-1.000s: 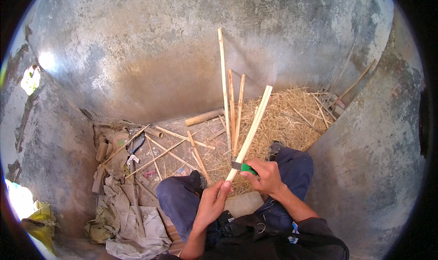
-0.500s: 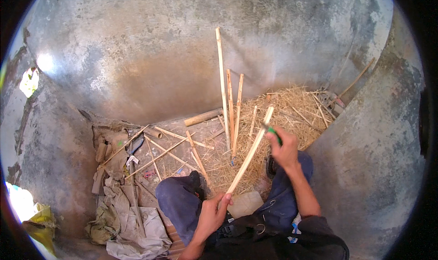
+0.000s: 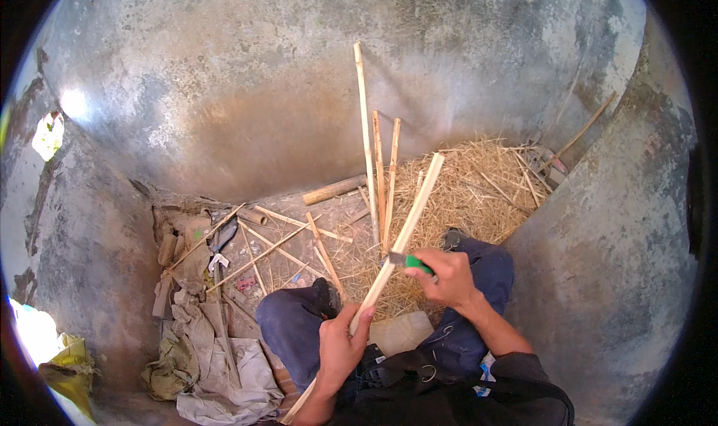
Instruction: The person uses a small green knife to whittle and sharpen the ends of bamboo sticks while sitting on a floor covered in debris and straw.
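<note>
A long pale bamboo strip [image 3: 416, 209] slants up and to the right in front of me. My left hand [image 3: 345, 344] is closed round its lower part, and the strip's tail runs down past my wrist. In my right hand [image 3: 446, 278] is a knife with a green handle [image 3: 420, 264]. Its short dark blade [image 3: 396, 258] lies across the strip, touching it about midway between my left hand and the far end. Fingers of the right hand wrap the handle and hide part of it.
Several bamboo strips [image 3: 364, 127] lean on the far wall. A heap of straw-like shavings [image 3: 486, 179] lies at right. Thin strips [image 3: 273, 252] cross on the floor at left, near crumpled sacks [image 3: 235, 385]. A bamboo pole [image 3: 334, 190] lies along the wall; a pale block [image 3: 402, 333] sits between my legs.
My right hand has drawn the knife down along the strip, from near its far end toward me. The strip has shifted, with its far end higher in view and its tail showing below my left hand.
</note>
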`<act>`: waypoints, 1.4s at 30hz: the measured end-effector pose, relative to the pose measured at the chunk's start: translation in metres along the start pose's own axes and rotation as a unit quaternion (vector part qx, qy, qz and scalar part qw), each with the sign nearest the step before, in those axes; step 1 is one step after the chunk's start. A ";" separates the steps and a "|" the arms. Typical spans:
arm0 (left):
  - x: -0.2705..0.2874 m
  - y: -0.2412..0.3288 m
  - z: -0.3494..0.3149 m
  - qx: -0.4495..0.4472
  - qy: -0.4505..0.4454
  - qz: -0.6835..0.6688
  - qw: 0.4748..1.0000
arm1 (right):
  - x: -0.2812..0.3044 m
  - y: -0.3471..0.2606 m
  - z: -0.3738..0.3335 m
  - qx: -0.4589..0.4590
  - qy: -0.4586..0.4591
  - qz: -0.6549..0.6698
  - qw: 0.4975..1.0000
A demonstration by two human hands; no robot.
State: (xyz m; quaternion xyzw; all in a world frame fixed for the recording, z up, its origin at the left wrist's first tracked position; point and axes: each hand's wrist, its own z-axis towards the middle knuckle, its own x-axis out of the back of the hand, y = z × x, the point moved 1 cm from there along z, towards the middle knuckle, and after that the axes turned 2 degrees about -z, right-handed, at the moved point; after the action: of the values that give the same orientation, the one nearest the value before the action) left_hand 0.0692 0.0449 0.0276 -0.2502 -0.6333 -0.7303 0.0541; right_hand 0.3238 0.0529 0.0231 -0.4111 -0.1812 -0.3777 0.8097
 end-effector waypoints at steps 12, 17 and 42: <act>-0.005 0.008 0.004 0.012 0.003 0.002 1.000 | -0.012 -0.018 -0.005 0.028 -0.013 -0.032 0.999; 0.000 0.005 -0.011 0.060 -0.030 -0.008 0.998 | 0.002 0.019 0.015 -0.036 0.029 -0.071 0.996; 0.022 -0.053 -0.022 0.160 -0.245 -0.233 0.927 | 0.016 0.042 0.021 -0.273 -0.055 0.323 0.904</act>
State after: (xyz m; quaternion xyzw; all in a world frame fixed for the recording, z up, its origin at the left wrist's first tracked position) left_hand 0.0227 0.0393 -0.0126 -0.2545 -0.7759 -0.5273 -0.2348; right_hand 0.3667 0.0788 0.0229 -0.6723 0.0278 -0.1068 0.7320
